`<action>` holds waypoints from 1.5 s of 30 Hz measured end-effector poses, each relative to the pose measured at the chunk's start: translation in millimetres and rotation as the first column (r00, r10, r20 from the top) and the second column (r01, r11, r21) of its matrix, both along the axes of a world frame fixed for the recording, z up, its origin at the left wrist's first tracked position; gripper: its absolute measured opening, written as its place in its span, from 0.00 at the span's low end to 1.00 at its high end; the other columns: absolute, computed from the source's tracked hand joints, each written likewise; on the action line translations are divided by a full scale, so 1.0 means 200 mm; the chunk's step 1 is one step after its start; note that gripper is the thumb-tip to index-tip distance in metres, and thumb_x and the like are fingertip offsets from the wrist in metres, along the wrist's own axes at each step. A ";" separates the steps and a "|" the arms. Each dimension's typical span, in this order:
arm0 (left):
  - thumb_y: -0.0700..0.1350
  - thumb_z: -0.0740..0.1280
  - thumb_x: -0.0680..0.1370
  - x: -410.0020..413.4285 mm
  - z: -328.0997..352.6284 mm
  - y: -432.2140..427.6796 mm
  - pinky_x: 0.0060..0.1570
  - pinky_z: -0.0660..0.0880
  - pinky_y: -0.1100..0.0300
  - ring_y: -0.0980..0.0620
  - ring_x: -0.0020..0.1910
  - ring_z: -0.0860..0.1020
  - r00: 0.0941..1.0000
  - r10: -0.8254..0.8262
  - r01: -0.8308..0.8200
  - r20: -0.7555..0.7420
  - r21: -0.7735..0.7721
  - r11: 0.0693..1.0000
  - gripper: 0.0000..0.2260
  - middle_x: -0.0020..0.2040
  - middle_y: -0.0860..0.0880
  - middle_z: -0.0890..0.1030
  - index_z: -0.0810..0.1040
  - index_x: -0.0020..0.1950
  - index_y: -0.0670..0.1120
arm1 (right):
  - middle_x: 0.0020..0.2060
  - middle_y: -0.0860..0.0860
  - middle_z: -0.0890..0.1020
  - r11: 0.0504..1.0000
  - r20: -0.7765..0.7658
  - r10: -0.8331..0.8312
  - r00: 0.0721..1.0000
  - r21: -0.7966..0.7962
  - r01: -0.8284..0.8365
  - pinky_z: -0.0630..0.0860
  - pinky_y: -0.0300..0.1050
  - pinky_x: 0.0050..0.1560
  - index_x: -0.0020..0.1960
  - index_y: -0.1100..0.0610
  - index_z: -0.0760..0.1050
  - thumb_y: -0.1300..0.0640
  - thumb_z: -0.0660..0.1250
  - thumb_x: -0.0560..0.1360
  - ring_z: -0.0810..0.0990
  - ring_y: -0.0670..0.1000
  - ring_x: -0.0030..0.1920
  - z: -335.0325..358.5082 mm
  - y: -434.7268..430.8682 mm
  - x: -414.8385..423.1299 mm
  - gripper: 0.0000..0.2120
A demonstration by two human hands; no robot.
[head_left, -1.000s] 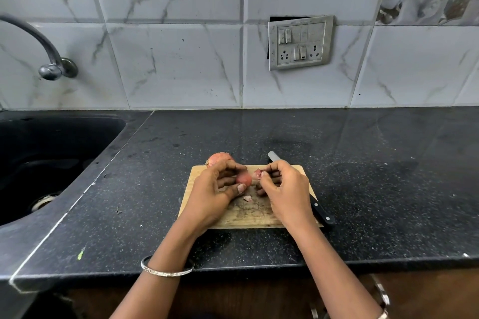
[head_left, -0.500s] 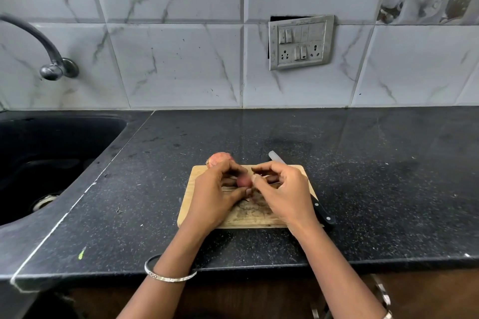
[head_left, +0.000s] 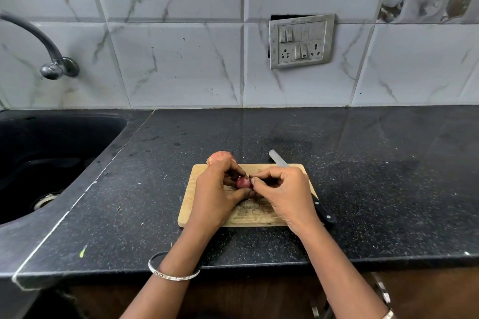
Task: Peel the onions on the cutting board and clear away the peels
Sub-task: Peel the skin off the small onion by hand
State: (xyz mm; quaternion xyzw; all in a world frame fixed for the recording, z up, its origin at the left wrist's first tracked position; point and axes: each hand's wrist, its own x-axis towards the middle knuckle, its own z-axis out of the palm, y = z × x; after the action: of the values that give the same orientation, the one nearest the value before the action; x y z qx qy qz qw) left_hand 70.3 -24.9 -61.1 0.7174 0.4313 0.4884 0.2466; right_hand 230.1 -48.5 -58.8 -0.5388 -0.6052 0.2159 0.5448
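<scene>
Fingers (head_left: 234, 169) of the left hand (head_left: 215, 195) curl round a small onion (head_left: 244, 182), fingertips on its far side and thumb under its near side, clamped on it. At the far left a dark moulded sink (head_left: 59, 153) sinks into the speckled black stone counter (head_left: 375, 184), with a curved metal tap (head_left: 53, 65) on the veined white tiles above it. A thin silver bangle (head_left: 173, 272) rings the left wrist at the counter's near edge. The pale wooden board (head_left: 188, 208), rectangular with rounded corners, lies near the middle, its near centre scored and darkened. A big onion (head_left: 220, 157) in dry orange-pink skin sits at the board's far left corner, just behind the left knuckles. The small onion is round, glossy and purple-red, held over the board between the two hands. The right hand (head_left: 286, 195) has thumb and forefinger pinched together on its right top. A second ago the hands were slightly apart and the right one pinched a loose bit of peel; now its fingertips are back on the onion. A knife (head_left: 278, 159) lies aslant along the board's right edge, steel blade far, black riveted handle near. On the wall to the right a grey socket plate (head_left: 302, 41) hangs slightly crooked.
</scene>
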 end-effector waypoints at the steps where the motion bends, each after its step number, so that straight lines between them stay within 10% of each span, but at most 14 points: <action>1: 0.36 0.81 0.67 0.00 0.00 0.00 0.47 0.83 0.51 0.55 0.41 0.83 1.000 -0.001 0.001 0.000 0.005 1.000 0.16 0.44 0.53 0.82 0.79 0.47 0.46 | 0.36 0.44 0.86 1.000 0.002 -0.003 1.000 0.003 0.003 0.82 0.48 0.48 0.40 0.53 0.87 0.61 0.76 0.70 0.85 0.44 0.40 0.00 0.00 0.00 0.04; 11: 0.35 0.80 0.69 0.00 0.02 -0.01 0.46 0.79 0.69 0.59 0.43 0.84 0.995 -0.065 0.071 0.073 -0.086 0.994 0.15 0.45 0.52 0.85 0.80 0.50 0.44 | 0.35 0.45 0.84 0.994 0.170 -0.106 0.980 0.044 0.100 0.80 0.48 0.41 0.42 0.56 0.82 0.60 0.71 0.74 0.82 0.44 0.37 -0.02 0.01 -0.03 0.02; 22: 0.32 0.73 0.76 -0.04 0.01 0.03 0.58 0.78 0.62 0.54 0.57 0.83 0.953 -0.183 0.238 0.240 -0.224 0.945 0.15 0.58 0.50 0.84 0.80 0.59 0.46 | 0.38 0.45 0.83 0.987 0.149 -0.161 0.976 0.045 0.156 0.73 0.29 0.40 0.45 0.54 0.80 0.60 0.70 0.77 0.81 0.41 0.39 0.00 0.01 -0.02 0.03; 27: 0.34 0.73 0.76 -0.04 0.00 0.03 0.57 0.79 0.59 0.51 0.56 0.84 0.948 -0.169 0.237 0.269 -0.247 0.940 0.13 0.56 0.50 0.85 0.82 0.57 0.47 | 0.37 0.44 0.83 0.979 0.062 -0.202 0.977 0.001 0.203 0.81 0.42 0.43 0.46 0.56 0.82 0.60 0.70 0.76 0.83 0.44 0.38 0.01 0.00 0.00 0.02; 45: 0.33 0.77 0.72 -0.04 0.01 0.02 0.50 0.80 0.66 0.54 0.50 0.86 0.961 -0.170 0.219 0.220 -0.224 0.950 0.16 0.53 0.49 0.85 0.83 0.58 0.44 | 0.37 0.43 0.86 0.992 0.079 -0.090 0.993 0.090 0.083 0.76 0.31 0.44 0.44 0.53 0.87 0.61 0.75 0.73 0.84 0.40 0.43 -0.01 0.00 -0.01 0.04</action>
State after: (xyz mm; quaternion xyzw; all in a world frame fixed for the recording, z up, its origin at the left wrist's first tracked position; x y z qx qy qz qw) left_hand 62.8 -20.9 -60.0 0.6682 0.3888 0.4732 0.4223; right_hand 228.2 -48.8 -60.3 -0.5490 -0.6121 0.1432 0.5509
